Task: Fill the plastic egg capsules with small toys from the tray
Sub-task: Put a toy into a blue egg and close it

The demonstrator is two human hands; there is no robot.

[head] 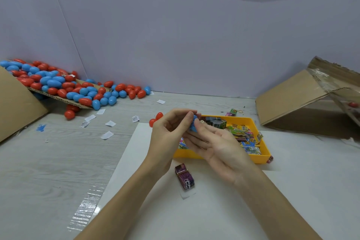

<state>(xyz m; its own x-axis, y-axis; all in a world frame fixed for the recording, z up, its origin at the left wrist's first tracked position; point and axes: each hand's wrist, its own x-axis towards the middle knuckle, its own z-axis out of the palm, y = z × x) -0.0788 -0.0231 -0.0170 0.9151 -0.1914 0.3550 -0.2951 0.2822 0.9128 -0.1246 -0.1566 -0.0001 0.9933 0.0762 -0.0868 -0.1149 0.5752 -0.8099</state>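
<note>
Both hands meet over the near left corner of the tray [262,159]: left hand [167,132] pinches a blue egg [192,125] at its fingertips, right hand [218,146] lies palm up with straight fingers touching it. The egg sits between them, mostly hidden, so its long axis and whether it's shut, I can't say. Toys [243,134] wait just right of the fingers; spare eggs [58,84] pile at the table's far left edge

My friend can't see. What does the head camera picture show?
Two hands hold a blue egg capsule above a yellow tray of small toys: left hand pinching it, right hand open beneath. Red and blue eggs spill from a cardboard box at far left.
</note>
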